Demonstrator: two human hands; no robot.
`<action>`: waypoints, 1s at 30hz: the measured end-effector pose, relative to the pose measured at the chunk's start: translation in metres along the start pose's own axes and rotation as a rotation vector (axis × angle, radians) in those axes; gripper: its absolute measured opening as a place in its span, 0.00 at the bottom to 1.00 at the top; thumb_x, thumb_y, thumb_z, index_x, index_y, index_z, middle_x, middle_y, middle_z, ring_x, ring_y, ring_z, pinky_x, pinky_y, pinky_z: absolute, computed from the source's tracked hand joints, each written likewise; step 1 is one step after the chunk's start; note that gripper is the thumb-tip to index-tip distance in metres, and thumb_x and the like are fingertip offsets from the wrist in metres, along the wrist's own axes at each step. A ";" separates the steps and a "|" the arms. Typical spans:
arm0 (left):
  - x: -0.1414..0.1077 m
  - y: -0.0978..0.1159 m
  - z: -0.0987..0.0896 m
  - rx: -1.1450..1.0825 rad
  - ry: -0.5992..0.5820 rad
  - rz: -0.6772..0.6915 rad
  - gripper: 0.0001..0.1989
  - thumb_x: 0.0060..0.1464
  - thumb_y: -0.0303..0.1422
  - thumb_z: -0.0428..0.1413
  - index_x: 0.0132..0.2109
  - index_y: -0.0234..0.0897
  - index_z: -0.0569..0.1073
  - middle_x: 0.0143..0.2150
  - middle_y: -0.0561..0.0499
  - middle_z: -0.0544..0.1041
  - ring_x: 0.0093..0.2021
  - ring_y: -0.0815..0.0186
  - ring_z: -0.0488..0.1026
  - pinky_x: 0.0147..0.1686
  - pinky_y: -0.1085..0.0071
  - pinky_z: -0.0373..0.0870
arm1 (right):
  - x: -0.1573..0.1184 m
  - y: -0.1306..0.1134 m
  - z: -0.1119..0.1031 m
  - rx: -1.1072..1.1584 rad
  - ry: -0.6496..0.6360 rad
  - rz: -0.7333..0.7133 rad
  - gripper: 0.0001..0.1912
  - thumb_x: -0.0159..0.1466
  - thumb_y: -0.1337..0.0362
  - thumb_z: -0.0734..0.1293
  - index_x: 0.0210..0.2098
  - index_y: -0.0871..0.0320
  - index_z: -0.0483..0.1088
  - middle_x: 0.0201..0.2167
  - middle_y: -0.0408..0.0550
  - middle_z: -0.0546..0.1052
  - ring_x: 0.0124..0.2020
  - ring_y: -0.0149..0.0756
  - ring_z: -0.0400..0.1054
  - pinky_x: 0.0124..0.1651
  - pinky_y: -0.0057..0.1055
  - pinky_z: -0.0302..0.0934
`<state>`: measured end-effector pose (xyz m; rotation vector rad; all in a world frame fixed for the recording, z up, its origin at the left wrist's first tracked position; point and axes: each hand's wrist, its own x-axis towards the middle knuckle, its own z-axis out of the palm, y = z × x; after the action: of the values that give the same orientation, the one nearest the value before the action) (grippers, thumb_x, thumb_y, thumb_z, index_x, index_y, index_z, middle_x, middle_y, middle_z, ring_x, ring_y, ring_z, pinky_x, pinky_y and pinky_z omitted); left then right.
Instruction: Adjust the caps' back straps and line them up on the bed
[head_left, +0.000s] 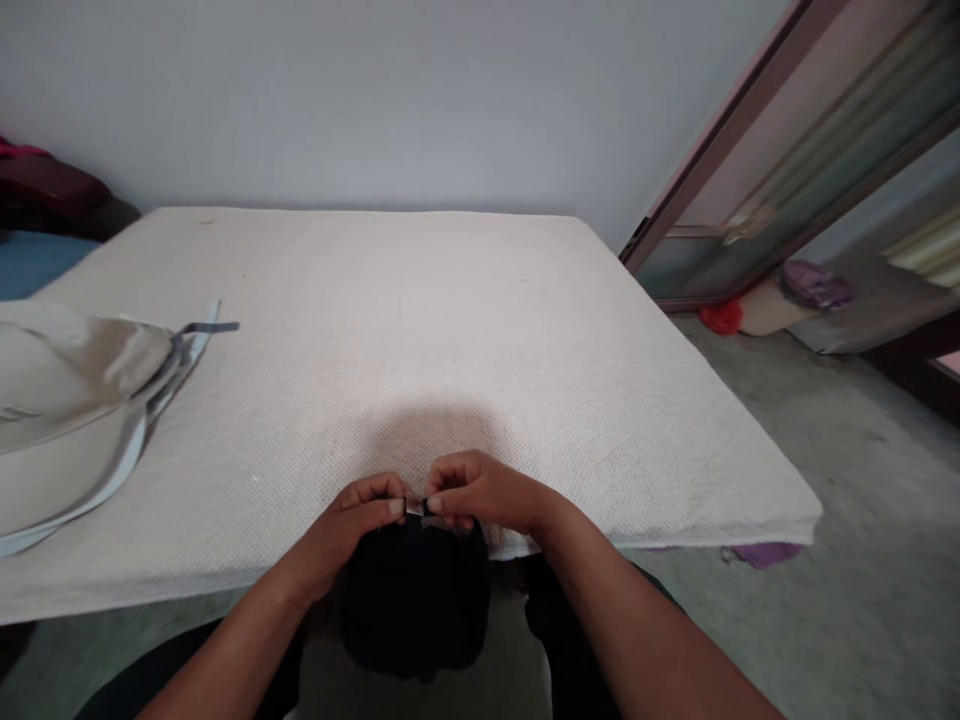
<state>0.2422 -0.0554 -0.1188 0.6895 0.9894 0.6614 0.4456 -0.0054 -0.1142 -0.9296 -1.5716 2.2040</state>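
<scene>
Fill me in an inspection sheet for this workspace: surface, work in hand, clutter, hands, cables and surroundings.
Surface: pale textured cover, with a shadow near the hands.
Work in hand: black cap, apparently, below the hands at the surface's near edge; small shiny clasp at its strap.
Clutter: pale caps, overlapping at the left, cut off by the frame.
Hands: left hand and right hand pinch at the clasp from either side; exact grip too small to tell.
Cables: nothing seen.
Surroundings: plain wall behind; door frame, grey floor and red item at right.
</scene>
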 end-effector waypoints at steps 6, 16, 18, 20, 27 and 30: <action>0.003 -0.003 0.000 0.032 -0.029 0.075 0.08 0.46 0.29 0.58 0.25 0.35 0.65 0.30 0.54 0.69 0.27 0.71 0.61 0.25 0.75 0.55 | 0.002 -0.001 0.004 0.002 -0.002 -0.004 0.12 0.55 0.58 0.69 0.29 0.61 0.66 0.20 0.38 0.64 0.19 0.22 0.56 0.21 0.22 0.52; -0.002 0.000 -0.003 0.028 -0.136 0.052 0.06 0.46 0.30 0.59 0.27 0.35 0.69 0.34 0.52 0.70 0.30 0.69 0.64 0.30 0.73 0.58 | 0.000 -0.002 0.003 -0.040 0.025 0.047 0.16 0.52 0.54 0.71 0.27 0.61 0.68 0.19 0.37 0.62 0.19 0.22 0.54 0.21 0.22 0.49; -0.003 0.003 -0.003 0.005 -0.150 0.055 0.04 0.47 0.31 0.56 0.28 0.35 0.70 0.33 0.51 0.71 0.32 0.66 0.65 0.33 0.71 0.60 | 0.000 -0.003 0.002 -0.020 0.007 0.050 0.16 0.52 0.54 0.71 0.27 0.61 0.68 0.18 0.37 0.61 0.19 0.22 0.54 0.21 0.22 0.49; -0.003 0.005 -0.001 -0.018 -0.135 0.072 0.08 0.50 0.33 0.51 0.27 0.35 0.71 0.32 0.50 0.71 0.34 0.64 0.65 0.35 0.69 0.61 | -0.001 -0.004 0.001 0.002 -0.010 0.051 0.15 0.53 0.55 0.71 0.28 0.61 0.68 0.18 0.36 0.61 0.18 0.22 0.54 0.21 0.22 0.49; -0.004 0.007 0.004 0.090 -0.060 0.137 0.10 0.48 0.39 0.54 0.26 0.38 0.70 0.25 0.54 0.67 0.28 0.67 0.61 0.29 0.72 0.57 | 0.000 -0.004 0.003 0.007 0.001 0.075 0.14 0.52 0.56 0.71 0.27 0.61 0.68 0.18 0.36 0.62 0.18 0.21 0.53 0.20 0.22 0.49; -0.003 0.003 0.004 0.015 -0.035 -0.004 0.10 0.49 0.39 0.55 0.28 0.37 0.71 0.26 0.54 0.67 0.25 0.69 0.61 0.27 0.73 0.57 | 0.002 -0.003 0.004 0.021 -0.008 0.076 0.15 0.52 0.55 0.71 0.26 0.61 0.67 0.17 0.35 0.61 0.17 0.21 0.53 0.20 0.22 0.48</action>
<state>0.2437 -0.0563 -0.1133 0.7101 0.9637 0.6373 0.4413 -0.0067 -0.1115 -0.9918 -1.5369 2.2739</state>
